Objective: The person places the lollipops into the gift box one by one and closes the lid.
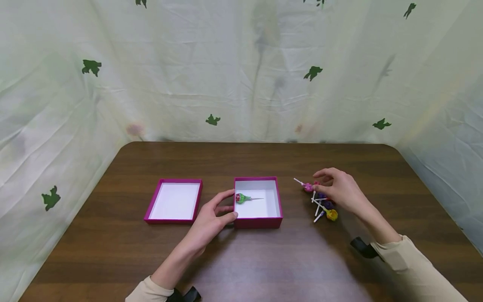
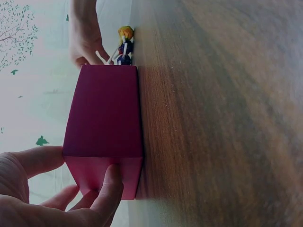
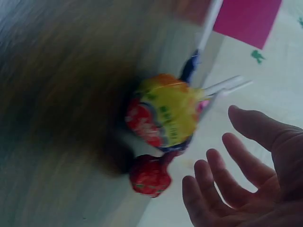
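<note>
A magenta box (image 1: 258, 223) with a white inside stands mid-table, holding one green-wrapped lollipop (image 1: 241, 198). My left hand (image 1: 211, 218) rests against its left side, fingertips touching the wall and rim. In the left wrist view, those fingers (image 2: 112, 182) lie on the box's maroon side (image 2: 104, 113). To the right of the box, my right hand (image 1: 341, 189) hovers over a small pile of lollipops. A yellow lollipop (image 1: 332, 215) and a pink lollipop (image 1: 307, 187) show there. In the right wrist view the right hand's fingers (image 3: 241, 161) are spread, with nothing between them, beside a red lollipop (image 3: 150, 176).
The matching magenta lid (image 1: 173, 201) lies with its white inside up, left of the box. A pale curtain (image 1: 241, 84) with green leaf shapes hangs behind the brown wooden table (image 1: 264, 268).
</note>
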Tool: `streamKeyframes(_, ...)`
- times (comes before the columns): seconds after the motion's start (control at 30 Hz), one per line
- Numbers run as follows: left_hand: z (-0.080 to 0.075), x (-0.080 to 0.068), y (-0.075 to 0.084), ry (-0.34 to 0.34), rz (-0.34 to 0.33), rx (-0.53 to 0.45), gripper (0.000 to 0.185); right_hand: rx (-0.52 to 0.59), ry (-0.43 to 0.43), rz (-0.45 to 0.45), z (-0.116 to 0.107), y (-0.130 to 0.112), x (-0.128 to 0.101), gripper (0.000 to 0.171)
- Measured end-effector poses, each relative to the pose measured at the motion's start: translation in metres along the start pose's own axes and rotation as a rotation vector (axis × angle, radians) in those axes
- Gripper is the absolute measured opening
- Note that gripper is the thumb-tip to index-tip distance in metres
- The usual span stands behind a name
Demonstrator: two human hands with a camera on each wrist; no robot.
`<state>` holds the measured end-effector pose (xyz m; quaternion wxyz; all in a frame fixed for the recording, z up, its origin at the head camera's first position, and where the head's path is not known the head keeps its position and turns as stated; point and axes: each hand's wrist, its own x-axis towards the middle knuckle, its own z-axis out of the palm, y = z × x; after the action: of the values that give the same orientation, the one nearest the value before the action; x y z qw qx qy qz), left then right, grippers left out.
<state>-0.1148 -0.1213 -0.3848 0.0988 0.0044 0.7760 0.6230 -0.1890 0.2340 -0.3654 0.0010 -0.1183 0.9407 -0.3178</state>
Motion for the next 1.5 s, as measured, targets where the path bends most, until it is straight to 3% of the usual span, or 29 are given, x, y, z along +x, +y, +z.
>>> streamKeyframes(0.37, -0.001, 0.000, -0.001, -0.002, -0.002, 0.005, 0.058, -0.081, -0.063, -0.079, 0.015, 0.014, 0.017, 0.026)
streamKeyframes(0.67, 0.000, 0.000, -0.001, -0.001, -0.006, 0.014, 0.057, -0.050, -0.087, -0.107, 0.018, 0.010, 0.022, 0.019)
streamKeyframes(0.9, 0.000, -0.001, 0.000, -0.002, -0.010, 0.003, 0.057, -0.058, 0.012, -0.108, 0.014, 0.003, 0.019, 0.020)
streamKeyframes(1.07, -0.001, -0.001, 0.001, -0.004, -0.012, 0.000, 0.057, 0.026, 0.094, -0.164, 0.011, 0.001, 0.014, 0.024)
streamKeyframes(1.23, -0.001, 0.000, 0.000, -0.008, -0.011, -0.002, 0.058, 0.043, 0.109, -0.167, 0.008, -0.002, 0.010, 0.027)
streamKeyframes(1.5, -0.001, 0.001, 0.000, -0.005, -0.015, 0.002, 0.058, 0.046, 0.115, -0.100, 0.000, -0.008, 0.003, 0.029)
